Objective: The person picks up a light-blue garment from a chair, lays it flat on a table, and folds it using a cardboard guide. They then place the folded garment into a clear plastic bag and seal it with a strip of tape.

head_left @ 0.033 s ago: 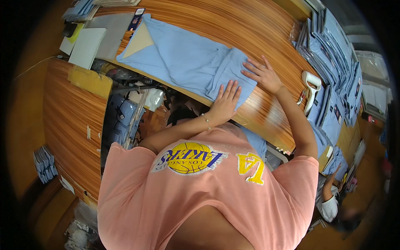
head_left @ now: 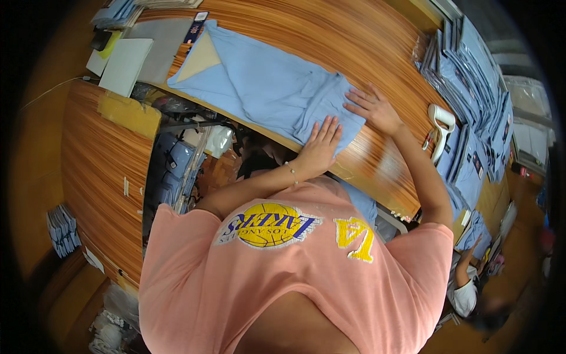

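Note:
A folded light-blue cloth garment (head_left: 265, 79) lies lengthwise along the front of the wood-grain table. At its far left end, a beige triangular patch (head_left: 200, 59) shows beside a turned corner. My left hand (head_left: 319, 146) rests flat on the garment's right end near the table edge, fingers stretched out. Opposite it, my right hand (head_left: 375, 110) has its fingers spread, with the fingertips touching the garment's right edge and the palm over the table. Neither hand grips the cloth. Layered folds bunch up just left of both hands.
Several bagged blue garments (head_left: 466, 65) are stacked at the right, beside a white-handled lint roller (head_left: 441, 127). White sheets (head_left: 125, 65) and a dark tag (head_left: 196, 28) lie at the left. Below the table edge is a gap holding more blue packs (head_left: 177, 159). Another person (head_left: 464, 289) is at the lower right.
The view has shifted very slightly. My right hand's fingers have moved a little at the garment's edge; my left hand and the garment stay practically in place.

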A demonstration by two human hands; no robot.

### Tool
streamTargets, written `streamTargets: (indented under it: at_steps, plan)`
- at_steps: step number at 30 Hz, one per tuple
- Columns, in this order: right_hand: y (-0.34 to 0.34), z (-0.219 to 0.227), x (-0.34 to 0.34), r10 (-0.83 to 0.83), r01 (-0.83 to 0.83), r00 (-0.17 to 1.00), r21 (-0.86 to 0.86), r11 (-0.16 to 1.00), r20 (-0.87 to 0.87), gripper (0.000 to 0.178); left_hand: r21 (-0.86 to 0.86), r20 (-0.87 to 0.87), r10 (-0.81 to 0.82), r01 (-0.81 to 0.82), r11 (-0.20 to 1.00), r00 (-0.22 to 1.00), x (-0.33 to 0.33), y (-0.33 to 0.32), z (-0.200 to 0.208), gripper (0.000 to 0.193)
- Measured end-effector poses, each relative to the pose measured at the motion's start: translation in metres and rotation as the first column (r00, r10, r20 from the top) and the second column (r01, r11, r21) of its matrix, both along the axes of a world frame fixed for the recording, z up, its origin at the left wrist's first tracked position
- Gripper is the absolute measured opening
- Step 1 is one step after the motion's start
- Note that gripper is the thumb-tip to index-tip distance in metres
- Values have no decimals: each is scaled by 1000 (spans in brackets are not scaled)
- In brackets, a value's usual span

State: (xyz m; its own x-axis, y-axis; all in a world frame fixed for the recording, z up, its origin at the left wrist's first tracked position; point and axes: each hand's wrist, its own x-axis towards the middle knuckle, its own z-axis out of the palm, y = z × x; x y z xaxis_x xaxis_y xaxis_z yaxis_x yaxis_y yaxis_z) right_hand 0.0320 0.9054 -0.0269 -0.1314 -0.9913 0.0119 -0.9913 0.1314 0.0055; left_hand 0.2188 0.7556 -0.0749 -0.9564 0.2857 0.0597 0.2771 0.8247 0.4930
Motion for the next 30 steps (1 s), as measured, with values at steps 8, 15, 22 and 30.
streamTargets:
  at_steps: [8,15,22,30]
  plan:
    - [-67,106,11,-359,118,659,381,917,661,35,694,642,-427,-720,-31,637,21,-110,80,51]
    - [-196,35,-59,-409,550,428,126,825,806,36,655,723,218,-751,83,655,-47,-256,45,51]
    - [-217,-38,-63,-341,653,290,76,754,894,19,668,369,577,-640,380,728,-39,-307,-17,41]
    - [-249,-4,-75,-437,624,28,326,710,899,19,597,199,811,-724,345,550,-51,-292,-26,20]
